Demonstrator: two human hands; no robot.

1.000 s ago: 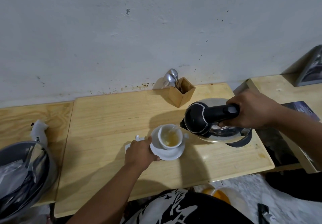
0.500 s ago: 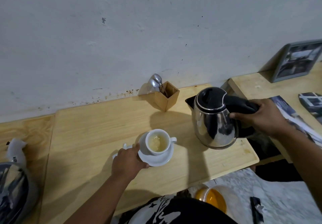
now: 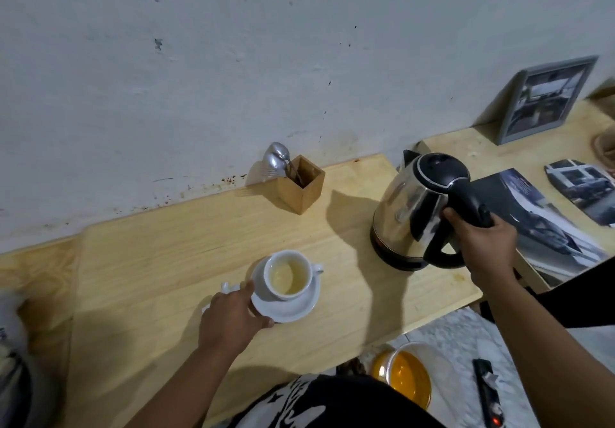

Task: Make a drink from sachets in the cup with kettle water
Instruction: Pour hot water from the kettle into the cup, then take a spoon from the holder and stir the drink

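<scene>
The round white ceramic cup [image 3: 289, 276] holds a pale yellowish, cloudy liquid and sits on a matching glossy white saucer [image 3: 299, 306], its small handle pointing right. My polished steel kettle with a black plastic lid and curved black handle [image 3: 417, 214] stands upright on the pale, straight-grained wooden surface [image 3: 166, 261], well to the right of the cup, its mirror body picking up dim reflections. A small square wooden holder [image 3: 301, 189] with dull metal spoons [image 3: 278, 161] leaning out of it sits at the back edge, against a rough, scuffed whitewashed wall [image 3: 233, 61] speckled with brown spots along the bottom. Further right, a lower wooden surface carries a grey-framed picture [image 3: 549, 99] propped on the wall and glossy printed sheets [image 3: 545, 224] lying flat. Down on the marbled floor sits an orange-filled round container [image 3: 407, 376]. My right hand [image 3: 484, 243] has its grip wrapped tight around the kettle's handle. My left hand [image 3: 233, 317] rests on the surface with fingers loosely curled, fingertips touching the saucer's left rim, clamping nothing; small white pieces [image 3: 228, 288] lie just under it.
</scene>
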